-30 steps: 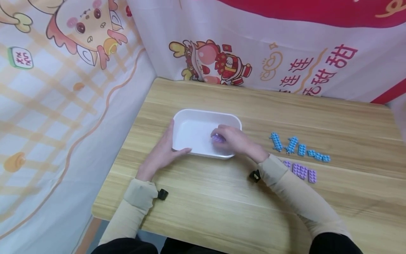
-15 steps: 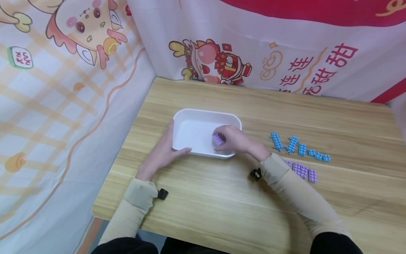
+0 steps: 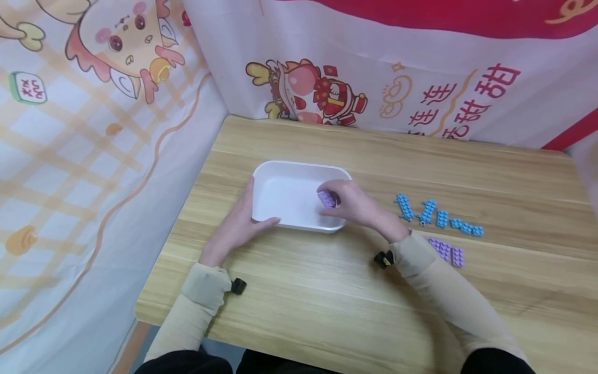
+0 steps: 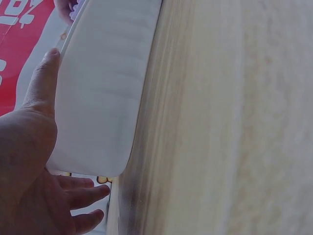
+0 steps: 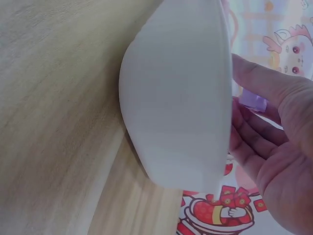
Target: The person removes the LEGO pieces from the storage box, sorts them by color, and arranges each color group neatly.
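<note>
A white plastic tray [image 3: 285, 195] stands on the wooden table, its inside bare where it shows. At its left end rests my left hand [image 3: 235, 221], thumb on the near rim and fingers along the end wall. The left wrist view shows that hand's fingers [image 4: 80, 198] fairly straight around the corner. Over the tray's right end, my right hand [image 3: 357, 205] holds a purple building brick [image 3: 327, 198] with studs. In the right wrist view the brick [image 5: 253, 100] shows between the thumb and fingers, partly hidden by them.
Right of the tray, several blue building bricks [image 3: 441, 218] lie in a row, some with small side pegs. Nearer me are more purple bricks [image 3: 446, 252], partly behind the right sleeve [image 3: 439, 280]. Printed cloth [image 3: 402, 62] hangs behind the wooden table [image 3: 303, 291].
My right hand has moved a little to the right with the purple brick, and its sleeve now covers one purple piece on the table. My left hand stays at the tray.
</note>
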`<state>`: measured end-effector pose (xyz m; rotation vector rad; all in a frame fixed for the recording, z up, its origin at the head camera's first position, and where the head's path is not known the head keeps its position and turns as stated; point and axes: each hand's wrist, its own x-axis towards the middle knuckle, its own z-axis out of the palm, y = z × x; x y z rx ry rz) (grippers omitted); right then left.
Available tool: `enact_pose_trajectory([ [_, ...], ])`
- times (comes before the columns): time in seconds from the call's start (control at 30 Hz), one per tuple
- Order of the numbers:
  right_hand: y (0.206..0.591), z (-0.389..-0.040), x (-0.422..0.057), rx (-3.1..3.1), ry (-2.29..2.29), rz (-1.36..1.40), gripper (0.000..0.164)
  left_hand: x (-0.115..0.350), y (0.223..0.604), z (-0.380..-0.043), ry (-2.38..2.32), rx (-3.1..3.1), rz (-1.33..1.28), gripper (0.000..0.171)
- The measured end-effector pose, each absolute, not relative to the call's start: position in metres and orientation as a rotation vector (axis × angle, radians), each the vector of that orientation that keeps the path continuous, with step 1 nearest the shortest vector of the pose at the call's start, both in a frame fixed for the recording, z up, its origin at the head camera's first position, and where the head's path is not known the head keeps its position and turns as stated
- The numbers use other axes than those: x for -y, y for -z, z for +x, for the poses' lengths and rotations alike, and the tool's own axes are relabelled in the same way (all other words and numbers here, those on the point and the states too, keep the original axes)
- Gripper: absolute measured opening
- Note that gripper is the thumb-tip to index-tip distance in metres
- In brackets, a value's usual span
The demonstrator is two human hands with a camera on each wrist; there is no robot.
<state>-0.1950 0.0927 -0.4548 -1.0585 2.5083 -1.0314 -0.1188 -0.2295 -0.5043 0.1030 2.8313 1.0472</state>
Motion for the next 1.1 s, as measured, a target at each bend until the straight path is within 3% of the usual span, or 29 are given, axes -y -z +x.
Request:
enact_pose_trajectory([
  [0.87, 0.462, -0.155, -0.162, -2.728, 1.225, -1.019, 0.054, 0.23, 0.504, -0.12, -1.019, -2.836, 0.116, 0.138],
  [1.1, 0.47, -0.14, -0.186, -2.745, 1.256, -0.853, 0.059, 0.229, 0.505, -0.119, -1.019, -2.841, 0.124, 0.137],
])
